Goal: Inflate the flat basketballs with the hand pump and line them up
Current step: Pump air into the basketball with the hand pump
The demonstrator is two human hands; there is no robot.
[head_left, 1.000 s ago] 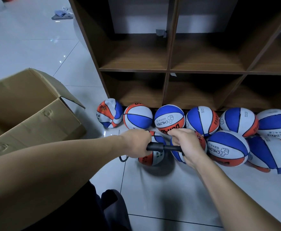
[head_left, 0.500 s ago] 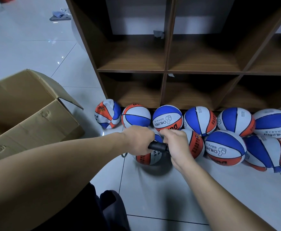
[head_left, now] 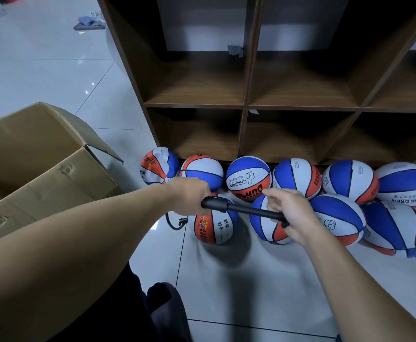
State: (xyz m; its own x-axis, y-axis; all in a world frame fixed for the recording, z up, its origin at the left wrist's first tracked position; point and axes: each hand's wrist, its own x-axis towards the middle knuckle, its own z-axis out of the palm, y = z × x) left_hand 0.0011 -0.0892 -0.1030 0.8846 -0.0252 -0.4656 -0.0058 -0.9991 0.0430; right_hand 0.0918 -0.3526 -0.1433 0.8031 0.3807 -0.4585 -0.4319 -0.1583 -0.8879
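The left hand [head_left: 189, 195] is gripping the barrel end of the black hand pump [head_left: 244, 209], fingers curled round it, while the right hand [head_left: 289, 213] is holding the handle end, its upper fingers loosely spread. The pump is lying level just above a basketball [head_left: 214, 227] on the tiled floor [head_left: 251, 280]. Behind that ball, 6 others are lining the foot of the wooden shelf [head_left: 246, 104].

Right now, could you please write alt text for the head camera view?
A left hand and a right hand hold a slim black hand pump drawn out above red, white and blue basketballs lying before a brown wooden cubby shelf. An open cardboard box stands left.
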